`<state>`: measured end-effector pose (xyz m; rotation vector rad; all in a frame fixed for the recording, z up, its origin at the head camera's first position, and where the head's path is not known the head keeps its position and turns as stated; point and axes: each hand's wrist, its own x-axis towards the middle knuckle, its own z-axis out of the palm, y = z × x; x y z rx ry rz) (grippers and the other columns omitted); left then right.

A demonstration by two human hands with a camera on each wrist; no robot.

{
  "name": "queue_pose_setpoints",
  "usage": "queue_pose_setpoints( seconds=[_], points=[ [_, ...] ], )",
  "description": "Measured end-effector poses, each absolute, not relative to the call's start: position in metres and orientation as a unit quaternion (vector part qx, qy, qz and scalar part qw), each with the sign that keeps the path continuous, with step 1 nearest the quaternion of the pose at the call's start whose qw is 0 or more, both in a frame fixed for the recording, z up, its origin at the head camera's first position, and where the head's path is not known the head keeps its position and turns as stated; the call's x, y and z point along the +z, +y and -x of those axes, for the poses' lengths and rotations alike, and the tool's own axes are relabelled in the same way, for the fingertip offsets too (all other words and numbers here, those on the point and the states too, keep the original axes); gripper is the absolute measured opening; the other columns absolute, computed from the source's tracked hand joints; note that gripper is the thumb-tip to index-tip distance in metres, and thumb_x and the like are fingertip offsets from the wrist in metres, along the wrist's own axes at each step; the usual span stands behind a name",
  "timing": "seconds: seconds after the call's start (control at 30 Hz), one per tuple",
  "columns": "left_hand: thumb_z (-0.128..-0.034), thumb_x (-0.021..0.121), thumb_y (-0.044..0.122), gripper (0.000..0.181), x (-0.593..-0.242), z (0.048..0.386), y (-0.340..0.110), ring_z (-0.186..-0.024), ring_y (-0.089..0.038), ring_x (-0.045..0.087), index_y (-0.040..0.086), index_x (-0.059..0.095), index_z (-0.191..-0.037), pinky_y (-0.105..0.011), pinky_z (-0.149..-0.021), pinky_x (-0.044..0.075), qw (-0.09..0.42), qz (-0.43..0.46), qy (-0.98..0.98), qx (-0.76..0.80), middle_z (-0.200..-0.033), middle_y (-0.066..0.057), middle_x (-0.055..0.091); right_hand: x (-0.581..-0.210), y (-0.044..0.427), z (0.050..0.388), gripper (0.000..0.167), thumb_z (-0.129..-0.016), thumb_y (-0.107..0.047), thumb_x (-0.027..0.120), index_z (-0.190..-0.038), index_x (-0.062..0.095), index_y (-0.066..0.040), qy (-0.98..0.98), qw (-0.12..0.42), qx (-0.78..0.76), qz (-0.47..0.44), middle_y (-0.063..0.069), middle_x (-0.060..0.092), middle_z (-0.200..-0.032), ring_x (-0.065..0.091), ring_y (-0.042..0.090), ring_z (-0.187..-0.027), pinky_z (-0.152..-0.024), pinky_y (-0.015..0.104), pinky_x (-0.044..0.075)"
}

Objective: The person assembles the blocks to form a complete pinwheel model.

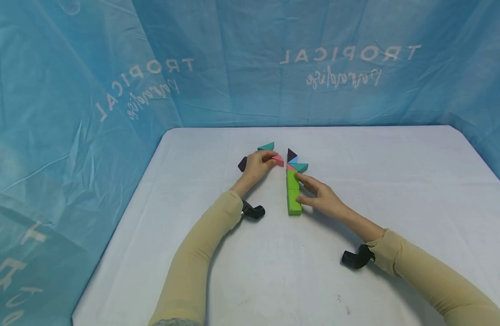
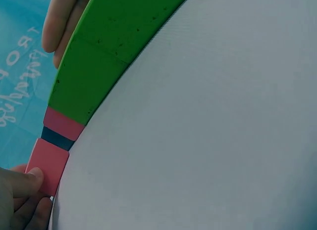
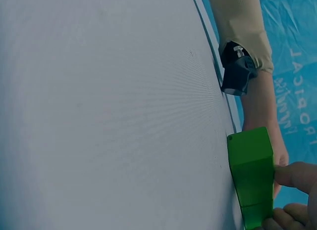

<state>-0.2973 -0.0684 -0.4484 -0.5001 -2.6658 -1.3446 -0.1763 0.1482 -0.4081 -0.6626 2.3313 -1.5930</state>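
Note:
In the head view my left hand (image 1: 256,165) pinches a pink triangular block (image 1: 280,161) between thumb and fingers, just left of a row of blocks. The left wrist view shows the thumb on the face of this pink block (image 2: 52,163). My right hand (image 1: 326,199) touches the right side of two green blocks (image 1: 293,201) set end to end, its thumb near the lower one and its fingertips by the upper one. Beyond them lie a smaller pink piece (image 1: 290,167), a teal triangular block (image 1: 300,167), a blue piece (image 1: 294,160) and a black triangular block (image 1: 291,155).
Behind the left hand lies another teal triangular block (image 1: 267,146), and a dark block (image 1: 242,164) sits at its left, partly hidden. All stand on a white-covered table (image 1: 396,190). Blue printed curtains (image 1: 250,90) hang along the back and sides.

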Motion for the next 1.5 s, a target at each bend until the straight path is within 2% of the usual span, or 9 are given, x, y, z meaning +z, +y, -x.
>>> queue_pose_setpoints(
  seconds=[0.1,0.3,0.67,0.97,1.07,1.23,1.5],
  points=[
    [-0.0900,0.065,0.010,0.023,-0.452,0.300,-0.066,-0.094,-0.015,0.064,0.007,0.069,-0.113,-0.024,-0.084,0.048,0.059,0.161,-0.880,-0.442,-0.104,-0.006,0.069,-0.414,0.149,0.179,0.065,-0.090,0.002,0.062,-0.144,0.027,0.008,0.793,0.118,-0.551,0.231,0.023,0.026,-0.149,0.022,0.035,-0.138,-0.110,0.045,0.021],
    [-0.0921,0.062,0.008,0.023,-0.452,0.301,-0.060,-0.101,-0.015,0.060,0.009,0.069,-0.114,-0.024,-0.086,0.047,0.062,0.154,-0.882,-0.441,-0.111,-0.004,0.067,-0.440,0.155,0.191,0.068,-0.090,-0.008,0.065,-0.147,0.028,-0.001,0.789,0.111,-0.556,0.237,0.014,0.027,-0.151,0.023,0.027,-0.139,-0.111,0.040,0.021],
    [-0.0918,0.061,0.003,0.023,-0.450,0.306,-0.053,-0.095,-0.016,0.062,0.007,0.069,-0.112,-0.023,-0.081,0.048,0.071,0.167,-0.877,-0.446,-0.106,-0.006,0.068,-0.434,0.154,0.192,0.068,-0.090,-0.005,0.064,-0.147,0.027,0.000,0.794,0.115,-0.553,0.227,0.015,0.027,-0.151,0.022,0.028,-0.139,-0.111,0.040,0.021],
    [-0.0929,0.057,0.001,0.025,-0.451,0.307,-0.051,-0.099,-0.016,0.061,0.007,0.067,-0.115,-0.025,-0.084,0.048,0.062,0.165,-0.877,-0.447,-0.108,-0.007,0.067,-0.410,0.149,0.178,0.065,-0.090,0.001,0.061,-0.144,0.026,0.008,0.797,0.122,-0.548,0.224,0.024,0.026,-0.149,0.023,0.036,-0.137,-0.110,0.045,0.022],
    [-0.0929,0.056,-0.001,0.025,-0.453,0.308,-0.050,-0.101,-0.015,0.060,0.007,0.067,-0.114,-0.024,-0.085,0.047,0.062,0.163,-0.871,-0.459,-0.109,-0.007,0.067,-0.417,0.150,0.181,0.065,-0.090,0.001,0.062,-0.144,0.026,0.008,0.794,0.118,-0.550,0.229,0.023,0.026,-0.149,0.022,0.035,-0.138,-0.110,0.045,0.022],
    [-0.0933,0.055,0.000,0.026,-0.451,0.308,-0.050,-0.103,-0.014,0.060,0.006,0.067,-0.115,-0.021,-0.087,0.046,0.063,0.156,-0.866,-0.470,-0.111,-0.006,0.067,-0.437,0.154,0.192,0.067,-0.090,-0.005,0.065,-0.146,0.028,0.001,0.795,0.112,-0.549,0.231,0.017,0.028,-0.150,0.023,0.030,-0.138,-0.110,0.042,0.023],
    [-0.0949,0.056,0.004,0.022,-0.433,0.302,-0.066,-0.098,-0.015,0.061,0.004,0.067,-0.114,-0.021,-0.084,0.047,0.127,0.161,-0.838,-0.505,-0.109,-0.008,0.067,-0.440,0.157,0.193,0.068,-0.090,-0.014,0.066,-0.147,0.030,-0.006,0.794,0.113,-0.552,0.229,0.009,0.029,-0.151,0.026,0.027,-0.138,-0.110,0.040,0.024]
  ],
)
